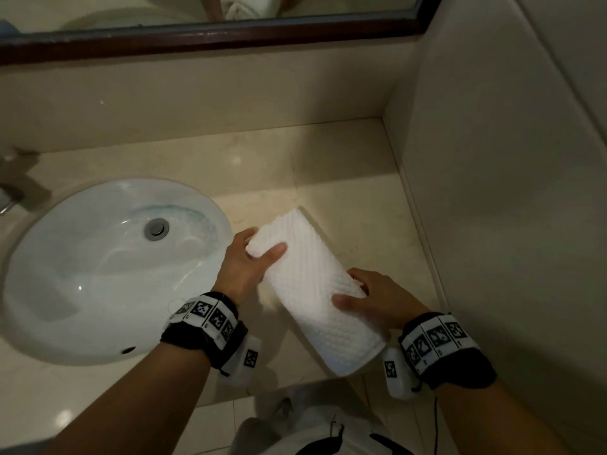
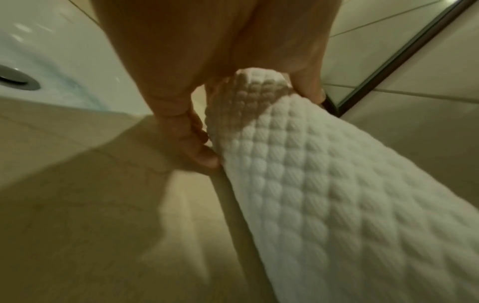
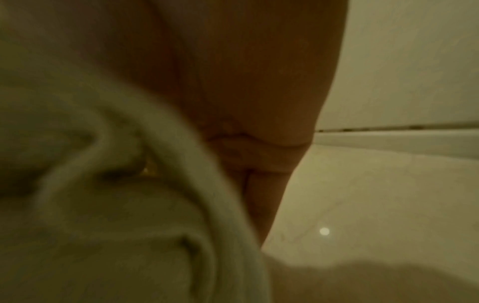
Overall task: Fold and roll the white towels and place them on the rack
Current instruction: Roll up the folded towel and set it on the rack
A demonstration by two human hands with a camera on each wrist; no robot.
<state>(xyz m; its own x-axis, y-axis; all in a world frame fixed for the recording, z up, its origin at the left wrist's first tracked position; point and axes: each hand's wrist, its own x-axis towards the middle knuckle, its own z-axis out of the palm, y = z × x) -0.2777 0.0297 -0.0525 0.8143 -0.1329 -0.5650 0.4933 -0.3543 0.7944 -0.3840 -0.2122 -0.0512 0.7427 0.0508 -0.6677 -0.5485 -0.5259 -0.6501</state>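
Observation:
A white waffle-textured towel [image 1: 312, 284], folded into a long thick roll, lies diagonally over the beige counter [image 1: 295, 165] right of the sink. My left hand [image 1: 253, 257] grips its far end, thumb on top and fingers beneath. My right hand [image 1: 364, 297] grips its near half, thumb across the top. The left wrist view shows the towel [image 2: 324, 184] pinched between fingers [image 2: 197, 151] and thumb. In the right wrist view the towel's [image 3: 116, 205] layered end fills the left side, blurred, beside my right palm [image 3: 259, 102].
A white oval sink [image 1: 108, 267] with a metal drain [image 1: 156, 228] sits at left, a tap [image 1: 13, 188] at its far left edge. A dark-framed mirror [image 1: 210, 31] reflects another rolled towel [image 1: 246, 4]. A tiled wall [image 1: 509, 192] bounds the counter on the right.

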